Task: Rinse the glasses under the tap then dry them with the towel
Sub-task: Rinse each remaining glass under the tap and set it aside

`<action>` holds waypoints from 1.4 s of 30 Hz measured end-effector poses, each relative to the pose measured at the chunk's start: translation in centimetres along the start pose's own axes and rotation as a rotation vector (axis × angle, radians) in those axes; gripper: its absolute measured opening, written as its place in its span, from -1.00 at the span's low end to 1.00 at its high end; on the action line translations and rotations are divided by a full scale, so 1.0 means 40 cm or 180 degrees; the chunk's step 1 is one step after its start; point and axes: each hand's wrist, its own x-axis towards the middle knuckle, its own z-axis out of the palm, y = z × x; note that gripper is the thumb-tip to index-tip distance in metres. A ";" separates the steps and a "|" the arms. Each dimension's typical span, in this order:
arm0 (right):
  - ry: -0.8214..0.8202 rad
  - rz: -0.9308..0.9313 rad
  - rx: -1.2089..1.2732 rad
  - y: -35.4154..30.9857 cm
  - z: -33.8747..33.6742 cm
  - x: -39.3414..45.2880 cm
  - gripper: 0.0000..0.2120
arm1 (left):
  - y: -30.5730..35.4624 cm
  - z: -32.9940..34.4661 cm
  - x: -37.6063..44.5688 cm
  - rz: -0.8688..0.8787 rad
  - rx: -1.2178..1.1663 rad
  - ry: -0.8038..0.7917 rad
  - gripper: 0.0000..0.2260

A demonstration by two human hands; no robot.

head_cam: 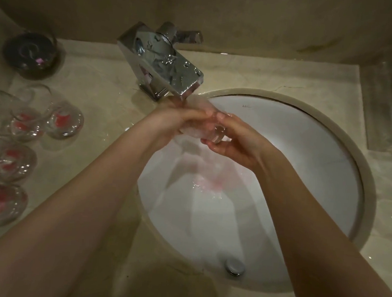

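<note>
A: Glasses first. Marble counter (105,86) runs round a white basin (309,146); pink-tinged water pools near the drain (234,266).

B: Tap?

A: Chrome tap (164,62), spout over the basin's far-left edge. Directly beneath it, one clear glass (212,130), held between both hands.

B: Grip?

A: Left hand (180,121) has its fingers curled round the body. Right hand (233,142) wraps the other end, thumb and fingertips pinching it. Blur from the water hides finer detail.

B: Handling?

A: Judged: light, rigid, breakable, and slick when wet. Hold round the body with both hands, low over the basin, not by the rim.

B: The rest?

A: Four small glasses (63,120) with red residue stand on the counter, left. A dark bowl (31,54) behind them. Dim, warm light. No towel in view.
</note>
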 end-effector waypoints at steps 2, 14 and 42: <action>-0.0093 -0.0187 0.0028 0.003 -0.006 -0.003 -0.70 | 0.002 -0.004 0.001 -0.0028 -0.0028 0.0066 -0.61; -0.0075 -0.0058 -0.0389 -0.012 -0.011 -0.001 -0.71 | 0.002 0.013 0.002 -0.0134 0.0019 -0.0071 -0.54; 0.0202 0.0687 -0.0321 -0.006 0.002 0.001 -0.49 | -0.010 0.024 -0.028 -0.0083 0.0335 -0.0011 -0.84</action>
